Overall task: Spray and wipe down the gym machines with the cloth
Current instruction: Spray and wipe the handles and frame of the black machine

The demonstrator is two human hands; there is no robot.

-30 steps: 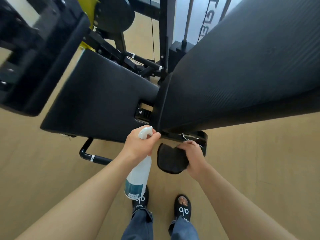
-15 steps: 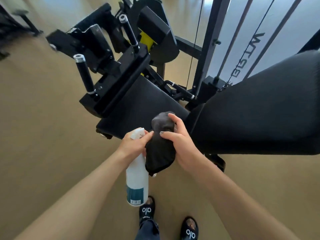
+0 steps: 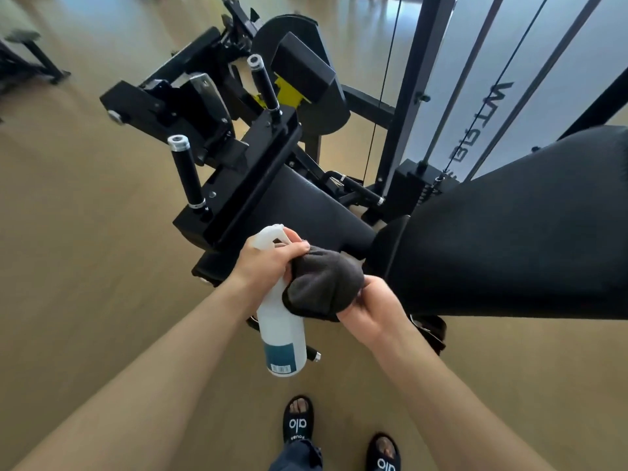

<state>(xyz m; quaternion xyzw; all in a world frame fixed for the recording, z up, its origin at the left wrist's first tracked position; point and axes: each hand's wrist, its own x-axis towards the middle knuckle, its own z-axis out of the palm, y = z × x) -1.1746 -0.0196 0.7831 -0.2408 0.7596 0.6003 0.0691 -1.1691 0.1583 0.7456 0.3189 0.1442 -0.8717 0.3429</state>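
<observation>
Dark cloth (image 3: 323, 287) gripped by right hand (image 3: 372, 309) | left hand (image 3: 268, 261) fingers clamp spray bottle (image 3: 282, 331)

Tan wooden floor (image 3: 85, 266) carried black steel gym machine (image 3: 238, 171); two black slide sandals (image 3: 298, 423) stood near bottom edge.

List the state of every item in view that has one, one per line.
White plastic spray bottle: upright, held by its neck in the left hand, nozzle toward the cloth.
Dark grey folded cloth: bunched, held up by the right hand, off the pads.
Black padded seat: bare, not touched.
Large black back pad: bare, not touched.
Two black cylindrical handles: upright, free.
</observation>
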